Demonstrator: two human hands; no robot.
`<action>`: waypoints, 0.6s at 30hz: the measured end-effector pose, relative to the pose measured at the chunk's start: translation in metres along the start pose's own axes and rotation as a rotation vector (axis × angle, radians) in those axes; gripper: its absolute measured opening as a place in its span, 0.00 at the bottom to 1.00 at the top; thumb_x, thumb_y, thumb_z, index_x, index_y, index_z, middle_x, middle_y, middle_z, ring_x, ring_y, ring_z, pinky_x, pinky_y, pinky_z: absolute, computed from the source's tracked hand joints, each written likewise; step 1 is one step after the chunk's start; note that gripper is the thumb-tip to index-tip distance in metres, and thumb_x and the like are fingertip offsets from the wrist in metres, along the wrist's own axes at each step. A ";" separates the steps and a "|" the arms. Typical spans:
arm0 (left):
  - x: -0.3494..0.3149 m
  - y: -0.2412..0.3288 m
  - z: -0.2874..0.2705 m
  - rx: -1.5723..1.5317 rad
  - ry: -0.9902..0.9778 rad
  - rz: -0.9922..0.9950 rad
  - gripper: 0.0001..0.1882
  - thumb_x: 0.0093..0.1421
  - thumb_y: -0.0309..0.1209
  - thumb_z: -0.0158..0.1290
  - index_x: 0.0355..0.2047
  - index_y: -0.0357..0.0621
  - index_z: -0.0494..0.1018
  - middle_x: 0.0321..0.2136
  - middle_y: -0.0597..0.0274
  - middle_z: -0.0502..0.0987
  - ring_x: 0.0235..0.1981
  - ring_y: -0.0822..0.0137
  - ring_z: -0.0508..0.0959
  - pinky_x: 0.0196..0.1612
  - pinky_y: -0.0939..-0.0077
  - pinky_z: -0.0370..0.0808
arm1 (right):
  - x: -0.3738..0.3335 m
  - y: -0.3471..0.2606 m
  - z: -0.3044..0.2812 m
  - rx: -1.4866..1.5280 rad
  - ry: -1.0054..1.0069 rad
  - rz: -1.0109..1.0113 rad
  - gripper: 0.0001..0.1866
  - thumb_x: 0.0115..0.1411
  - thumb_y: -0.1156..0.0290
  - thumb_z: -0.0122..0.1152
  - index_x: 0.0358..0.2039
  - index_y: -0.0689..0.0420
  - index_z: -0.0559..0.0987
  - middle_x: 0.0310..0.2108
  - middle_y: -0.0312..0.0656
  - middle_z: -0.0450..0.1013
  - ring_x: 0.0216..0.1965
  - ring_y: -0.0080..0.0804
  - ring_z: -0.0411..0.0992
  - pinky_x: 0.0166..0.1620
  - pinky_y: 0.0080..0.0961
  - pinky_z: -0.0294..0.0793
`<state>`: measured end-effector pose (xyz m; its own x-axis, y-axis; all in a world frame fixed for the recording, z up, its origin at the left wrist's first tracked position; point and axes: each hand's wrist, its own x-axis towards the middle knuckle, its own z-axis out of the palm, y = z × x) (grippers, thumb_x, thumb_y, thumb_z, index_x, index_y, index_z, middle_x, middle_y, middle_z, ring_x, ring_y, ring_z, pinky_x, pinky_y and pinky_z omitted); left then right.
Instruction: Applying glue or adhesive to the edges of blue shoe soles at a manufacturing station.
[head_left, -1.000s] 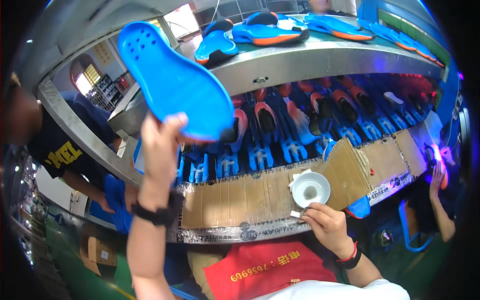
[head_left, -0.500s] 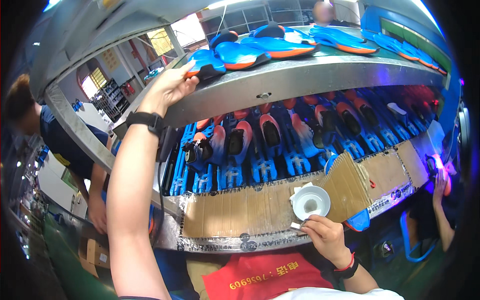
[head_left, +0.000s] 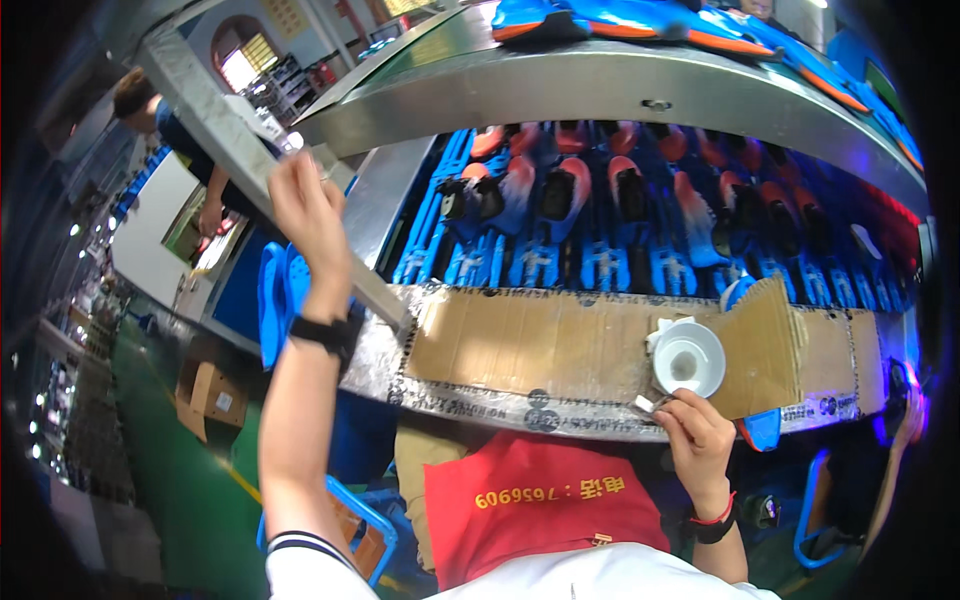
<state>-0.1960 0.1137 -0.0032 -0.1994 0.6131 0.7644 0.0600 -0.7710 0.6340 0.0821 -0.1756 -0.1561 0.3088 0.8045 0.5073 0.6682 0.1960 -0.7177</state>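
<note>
My left hand is raised beside the slanting metal post, its fingers bent and smeared by motion, so whether they hold anything is unclear. Near the bench's front edge, my right hand pinches a small white-tipped piece, its other end hidden by the fingers. Just beyond it, a white bowl with a greyish patch at its bottom rests on white paper. Cardboard lies under the bowl. Blue and orange swim fins lie on the upper shelf, away from both hands.
Behind the cardboard, rows of red-and-blue fins fill a lower rack. A metal shelf edge spans above them, and a metal post slants down on the left. Another person stands far left; a cardboard box sits on the floor.
My left hand has left the fin on the upper shelf and moved left and down toward the post. The view has turned leftward. My right hand stays by the bowl with the white-tipped piece.
</note>
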 end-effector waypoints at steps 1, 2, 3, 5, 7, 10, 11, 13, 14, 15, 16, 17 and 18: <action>-0.026 0.005 -0.014 -0.016 0.061 -0.043 0.06 0.64 0.31 0.44 0.35 0.43 0.64 0.24 0.69 0.64 0.14 0.84 0.57 0.14 0.89 0.52 | 0.001 -0.001 0.003 0.009 -0.012 -0.004 0.06 0.45 0.81 0.64 0.25 0.63 0.77 0.28 0.46 0.74 0.22 0.38 0.73 0.25 0.24 0.70; -0.049 0.003 -0.034 0.027 0.053 -0.047 0.05 0.64 0.30 0.43 0.36 0.43 0.63 0.24 0.69 0.63 0.14 0.84 0.57 0.14 0.89 0.51 | 0.000 -0.003 0.005 0.011 -0.022 -0.009 0.06 0.45 0.81 0.64 0.25 0.63 0.77 0.28 0.46 0.74 0.22 0.37 0.72 0.25 0.24 0.70; -0.073 -0.005 -0.054 0.062 0.103 -0.068 0.04 0.65 0.30 0.41 0.35 0.43 0.63 0.24 0.68 0.63 0.14 0.83 0.57 0.13 0.88 0.50 | -0.001 -0.005 0.006 0.023 -0.038 -0.017 0.06 0.45 0.81 0.64 0.25 0.63 0.77 0.28 0.46 0.74 0.22 0.37 0.72 0.25 0.24 0.70; -0.110 -0.017 -0.087 0.088 0.230 -0.155 0.06 0.65 0.31 0.40 0.36 0.42 0.62 0.28 0.65 0.64 0.12 0.80 0.59 0.13 0.86 0.53 | -0.002 -0.007 0.009 -0.006 -0.029 -0.008 0.05 0.45 0.82 0.64 0.25 0.63 0.77 0.28 0.45 0.74 0.20 0.34 0.71 0.23 0.22 0.68; -0.137 -0.038 -0.130 0.160 0.381 -0.191 0.07 0.65 0.30 0.41 0.40 0.40 0.61 0.30 0.63 0.64 0.19 0.77 0.65 0.19 0.86 0.61 | -0.002 -0.007 0.010 0.004 -0.044 -0.012 0.05 0.45 0.82 0.64 0.25 0.64 0.77 0.28 0.45 0.74 0.20 0.33 0.71 0.23 0.21 0.68; -0.154 -0.073 -0.192 0.474 0.672 -0.246 0.11 0.64 0.30 0.42 0.44 0.36 0.58 0.35 0.58 0.64 0.35 0.68 0.68 0.37 0.80 0.68 | -0.001 -0.010 0.015 -0.003 -0.060 -0.021 0.05 0.46 0.82 0.63 0.26 0.64 0.76 0.28 0.45 0.73 0.19 0.31 0.70 0.22 0.20 0.67; -0.155 -0.093 -0.224 0.590 0.803 -0.252 0.16 0.62 0.32 0.45 0.44 0.34 0.58 0.36 0.53 0.64 0.43 0.62 0.64 0.48 0.71 0.65 | 0.000 -0.012 0.015 -0.004 -0.062 -0.029 0.06 0.45 0.82 0.63 0.26 0.64 0.76 0.28 0.45 0.73 0.19 0.31 0.70 0.23 0.21 0.67; -0.153 -0.108 -0.256 0.759 0.857 -0.541 0.25 0.61 0.38 0.47 0.49 0.28 0.57 0.44 0.45 0.63 0.48 0.58 0.62 0.52 0.68 0.62 | 0.000 -0.013 0.016 -0.012 -0.063 -0.028 0.06 0.45 0.83 0.63 0.26 0.64 0.76 0.28 0.45 0.73 0.20 0.32 0.70 0.23 0.21 0.67; -0.149 -0.110 -0.277 0.738 0.830 -0.730 0.29 0.60 0.41 0.46 0.51 0.26 0.56 0.48 0.43 0.62 0.49 0.57 0.62 0.53 0.68 0.61 | 0.001 -0.013 0.017 -0.012 -0.062 -0.035 0.06 0.45 0.83 0.63 0.26 0.64 0.76 0.28 0.45 0.73 0.20 0.32 0.70 0.23 0.21 0.67; -0.156 -0.121 -0.333 0.230 0.724 -0.678 0.35 0.59 0.49 0.44 0.55 0.29 0.55 0.52 0.45 0.59 0.52 0.55 0.61 0.53 0.64 0.61 | 0.002 -0.019 0.018 0.012 -0.067 -0.067 0.06 0.45 0.83 0.63 0.26 0.64 0.76 0.28 0.45 0.73 0.20 0.32 0.70 0.23 0.21 0.67; -0.151 -0.117 -0.299 0.149 0.842 -0.815 0.39 0.57 0.56 0.42 0.57 0.35 0.56 0.52 0.49 0.60 0.51 0.55 0.62 0.51 0.57 0.63 | 0.001 -0.016 0.020 -0.011 -0.063 -0.052 0.06 0.45 0.83 0.63 0.26 0.64 0.76 0.28 0.45 0.73 0.20 0.32 0.70 0.23 0.21 0.67; -0.144 -0.116 -0.304 0.015 0.889 -0.910 0.39 0.55 0.58 0.42 0.56 0.37 0.57 0.52 0.50 0.60 0.50 0.56 0.63 0.50 0.56 0.63 | 0.000 -0.017 0.020 -0.016 -0.071 -0.047 0.06 0.45 0.82 0.63 0.26 0.64 0.76 0.28 0.45 0.73 0.20 0.33 0.70 0.23 0.22 0.67; -0.137 -0.114 -0.311 -0.121 0.934 -1.002 0.40 0.54 0.60 0.43 0.55 0.39 0.58 0.52 0.50 0.60 0.49 0.56 0.64 0.49 0.55 0.64 | 0.000 -0.017 0.020 -0.021 -0.079 -0.042 0.06 0.45 0.82 0.63 0.26 0.64 0.76 0.28 0.46 0.73 0.20 0.33 0.70 0.23 0.22 0.67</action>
<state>-0.4796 0.0645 -0.2163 -0.6870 0.6051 -0.4024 -0.5735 -0.1114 0.8116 0.0569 -0.1675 -0.1536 0.2263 0.8375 0.4974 0.6938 0.2199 -0.6858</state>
